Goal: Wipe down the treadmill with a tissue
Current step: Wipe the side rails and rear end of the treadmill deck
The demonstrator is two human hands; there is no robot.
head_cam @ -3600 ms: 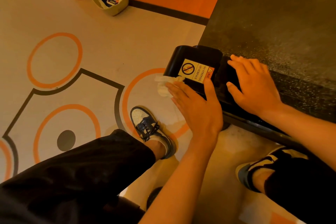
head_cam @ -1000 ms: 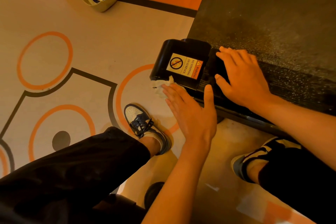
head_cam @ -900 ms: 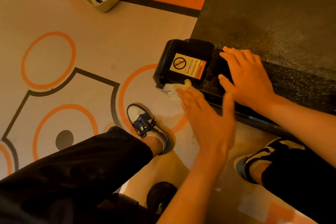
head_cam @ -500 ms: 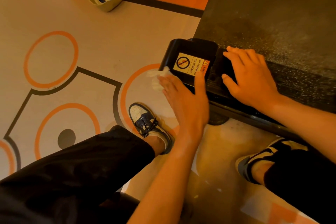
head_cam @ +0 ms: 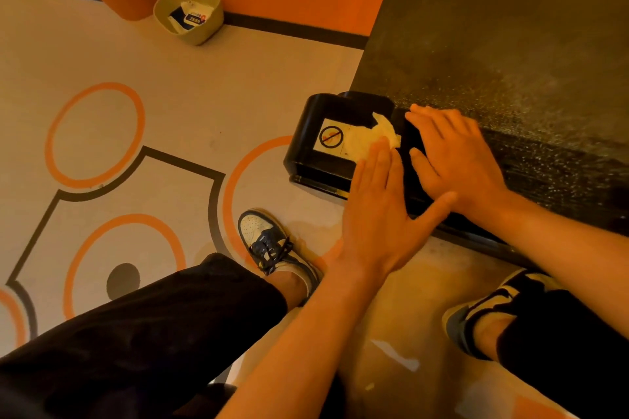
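Tissue: we find the crumpled white paper tissue (head_cam: 372,136) right of centre. It lies on top of the treadmill's glossy black plastic end cap (head_cam: 316,160) and covers the right half of the white warning sticker (head_cam: 331,137).
Left hand: our left hand (head_cam: 381,211) lies flat on the tissue's near edge — fingers straight and pressed together, thumb swung wide to the right, nothing pinched.
Right hand: our right hand (head_cam: 456,160) rests palm-down just right of the tissue on the black side rail, with fingers straight and slightly spread.
Done so far: we judge the wipe to be mid-course on the cap's top. The cap's shine does not tell us which parts are already clean.
Left to do: the wide dark speckled running belt (head_cam: 510,44) at upper right shows pale flecks, so we judge most of the treadmill is unwiped — belt, rail and whatever lies beyond the frame.
Hidden: the tissue covers the sticker's wording, and both hands cover the rail beneath them.
Cut off: the treadmill's console and far side are out of the picture.
Hard to tell: we cannot say whether the tissue is damp or soiled.
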